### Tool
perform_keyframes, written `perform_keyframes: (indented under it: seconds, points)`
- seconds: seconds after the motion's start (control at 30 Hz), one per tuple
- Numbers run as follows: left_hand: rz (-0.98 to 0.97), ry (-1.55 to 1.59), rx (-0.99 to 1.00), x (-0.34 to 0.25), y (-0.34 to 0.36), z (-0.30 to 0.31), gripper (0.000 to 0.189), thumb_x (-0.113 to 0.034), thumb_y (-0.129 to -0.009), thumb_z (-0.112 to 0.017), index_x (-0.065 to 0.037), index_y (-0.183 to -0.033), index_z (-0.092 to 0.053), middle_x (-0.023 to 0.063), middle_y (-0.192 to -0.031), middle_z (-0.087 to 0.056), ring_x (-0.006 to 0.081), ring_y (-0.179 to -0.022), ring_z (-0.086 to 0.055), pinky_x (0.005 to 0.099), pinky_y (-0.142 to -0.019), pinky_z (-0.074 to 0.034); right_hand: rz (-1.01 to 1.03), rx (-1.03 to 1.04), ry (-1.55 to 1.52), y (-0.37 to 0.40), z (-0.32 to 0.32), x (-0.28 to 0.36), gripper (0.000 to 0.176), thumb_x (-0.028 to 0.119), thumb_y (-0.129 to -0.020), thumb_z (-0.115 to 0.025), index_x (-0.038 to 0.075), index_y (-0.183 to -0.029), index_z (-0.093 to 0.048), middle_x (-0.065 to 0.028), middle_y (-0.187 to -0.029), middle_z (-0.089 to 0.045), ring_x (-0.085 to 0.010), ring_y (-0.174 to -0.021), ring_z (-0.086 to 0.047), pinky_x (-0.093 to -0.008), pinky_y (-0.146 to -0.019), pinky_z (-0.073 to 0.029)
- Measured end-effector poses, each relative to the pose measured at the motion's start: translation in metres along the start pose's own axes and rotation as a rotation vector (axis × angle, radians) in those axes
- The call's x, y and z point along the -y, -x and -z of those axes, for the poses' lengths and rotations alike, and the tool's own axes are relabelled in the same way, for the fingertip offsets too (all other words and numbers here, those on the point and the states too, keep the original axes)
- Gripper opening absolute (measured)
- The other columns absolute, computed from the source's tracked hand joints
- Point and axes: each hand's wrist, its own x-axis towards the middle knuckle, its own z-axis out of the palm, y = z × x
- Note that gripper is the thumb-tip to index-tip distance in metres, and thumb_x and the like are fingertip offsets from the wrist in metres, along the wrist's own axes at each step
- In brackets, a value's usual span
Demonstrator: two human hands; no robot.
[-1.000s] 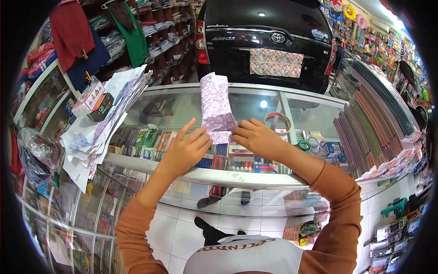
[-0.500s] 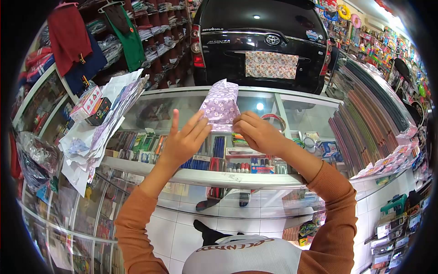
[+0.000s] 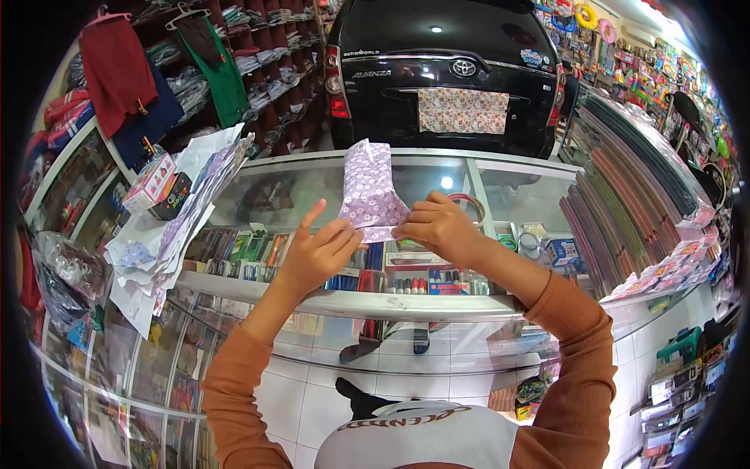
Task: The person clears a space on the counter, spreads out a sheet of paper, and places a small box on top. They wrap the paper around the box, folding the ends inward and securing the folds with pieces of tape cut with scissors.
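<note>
A long box wrapped in purple flowered paper (image 3: 367,187) lies on the glass counter top (image 3: 281,187), its far end pointing away from me. My right hand (image 3: 437,227) pinches the folded paper flap at the near end. My left hand (image 3: 316,250) touches the same near end from the left, fingers spread and the index finger raised. Both arms wear orange sleeves.
A stack of wrapping paper sheets (image 3: 168,227) with a small box (image 3: 152,180) on top lies on the counter at left. Rolled paper sheets (image 3: 641,195) line the right counter. Tape rolls (image 3: 469,205) sit beyond my right hand. A black car (image 3: 445,70) stands behind the counter.
The wrapped box was tipped up and foreshortened half a second ago and now lies flatter again. My left hand closed back onto the near end; my right hand kept its pinch.
</note>
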Motion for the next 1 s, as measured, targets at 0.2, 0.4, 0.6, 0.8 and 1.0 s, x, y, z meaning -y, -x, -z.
perform_keyframes:
  seconds: [0.2, 0.4, 0.6, 0.8, 1.0]
  points:
    - [0.084, 0.12, -0.01, 0.004, 0.002, 0.011, 0.016, -0.024, -0.073, -0.075, -0.013, -0.084, -0.07, -0.0055, -0.077, -0.064, 0.0103, -0.08, -0.058, 0.04, -0.1, -0.039, -0.011, 0.021, -0.046, -0.001, 0.009, 0.001, 0.039, 0.009, -0.075, -0.07, 0.01, -0.114, -0.067, -0.0006, -0.09, -0.068, -0.0166, -0.085, -0.06, -0.0316, -0.075, -0.04]
    - [0.255, 0.325, 0.031, 0.001, 0.003, 0.014, 0.015, -0.019, -0.072, -0.076, -0.012, -0.083, -0.069, 0.0, -0.091, -0.065, 0.0198, -0.094, -0.057, 0.0429, -0.098, -0.038, -0.075, -0.077, -0.283, -0.001, 0.006, 0.0, 0.029, 0.008, -0.078, -0.07, 0.01, -0.107, -0.067, -0.0013, -0.083, -0.066, -0.0193, -0.08, -0.059, -0.0314, -0.077, -0.041]
    - [0.379, 0.622, 0.081, 0.002, -0.01, 0.006, 0.014, -0.015, -0.078, -0.074, -0.004, -0.082, -0.066, 0.013, -0.13, -0.05, 0.0301, -0.112, -0.052, 0.0419, -0.093, -0.044, -0.104, -0.095, -0.243, -0.007, 0.013, 0.009, 0.02, 0.017, -0.08, -0.071, 0.006, -0.094, -0.063, -0.0133, -0.115, -0.054, -0.031, -0.103, -0.049, -0.0415, -0.089, -0.043]
    - [0.383, 0.687, 0.1, 0.0, -0.011, -0.005, 0.016, -0.015, -0.081, -0.071, -0.001, -0.084, -0.064, 0.0119, -0.123, -0.055, 0.0309, -0.107, -0.052, 0.0381, -0.087, -0.047, -0.017, 0.068, -0.154, -0.012, 0.007, 0.004, 0.025, 0.019, -0.078, -0.072, 0.002, -0.087, -0.056, -0.0162, -0.136, -0.042, -0.039, -0.13, -0.035, -0.0477, -0.101, -0.04]
    - [0.441, 0.721, 0.107, 0.002, -0.012, -0.006, 0.025, -0.014, -0.076, -0.074, -0.002, -0.097, -0.064, 0.0105, -0.119, -0.056, 0.0303, -0.109, -0.051, 0.0376, -0.09, -0.045, -0.031, -0.029, -0.176, -0.011, -0.013, 0.004, 0.021, 0.012, -0.081, -0.068, -0.002, -0.094, -0.059, -0.0161, -0.126, -0.05, -0.0355, -0.119, -0.046, -0.0425, -0.096, -0.044]
